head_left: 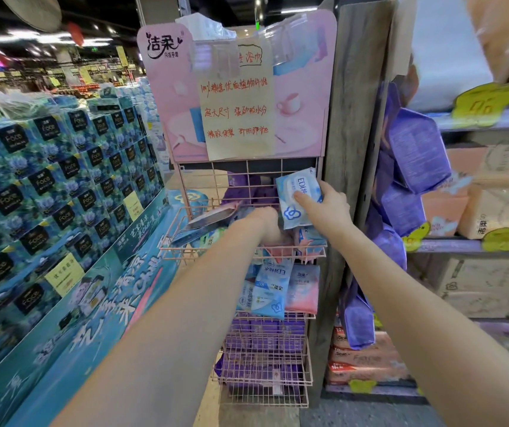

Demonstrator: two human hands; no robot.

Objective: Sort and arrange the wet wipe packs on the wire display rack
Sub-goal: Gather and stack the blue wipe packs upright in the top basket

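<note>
A pink wire display rack (182,224) stands ahead with several tiers of baskets. My right hand (327,208) grips a light blue wet wipe pack (296,195), held upright above the right side of the top basket. My left hand (265,220) reaches down into the top basket; its fingers are hidden among the packs, so its hold cannot be made out. A dark flat pack (213,218) lies tilted at the basket's left. Pink and blue packs (308,238) stand under my hands. The middle tier holds blue packs (270,288) and a pink pack (304,288). Purple packs (262,334) fill the lower tiers.
A tall stack of blue tissue boxes (62,180) lines the left side. A grey wooden post (351,118) borders the rack on the right, with purple packs (413,149) hanging beside it and shelves of tissue packs (493,211) further right. A handwritten paper sign (236,109) covers the rack's pink header.
</note>
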